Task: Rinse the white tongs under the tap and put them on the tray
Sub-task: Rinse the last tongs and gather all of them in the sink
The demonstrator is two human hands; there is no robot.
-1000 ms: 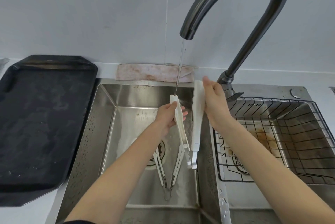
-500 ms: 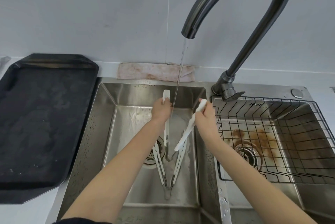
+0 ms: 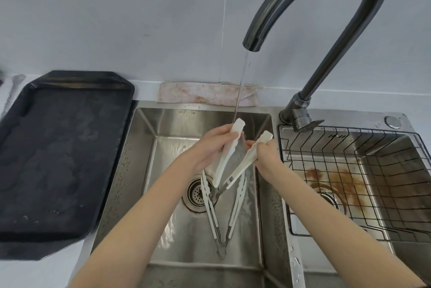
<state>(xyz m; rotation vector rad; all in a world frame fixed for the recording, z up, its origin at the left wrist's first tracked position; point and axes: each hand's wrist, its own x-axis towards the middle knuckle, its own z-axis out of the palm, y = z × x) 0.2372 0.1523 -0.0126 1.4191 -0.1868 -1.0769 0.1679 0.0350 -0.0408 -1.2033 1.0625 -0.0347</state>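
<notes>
A kitchen, seen at the sink.

A steel double sink [image 3: 144, 147] was set into a pale counter against a plain wall, with a dark gooseneck tap [image 3: 326, 38] running water into the left basin. A wire rack [image 3: 349, 171] sat in the stained right basin, a black tray [image 3: 58, 159] lay on the counter at the sink's left edge, and a stained cloth [image 3: 205, 95] lay along its back edge.

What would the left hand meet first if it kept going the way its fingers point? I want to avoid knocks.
Likely the right hand, just past the gap between the spread arms of the held white plastic tongs. The left hand points right and slightly away; depth is uncertain.
</notes>
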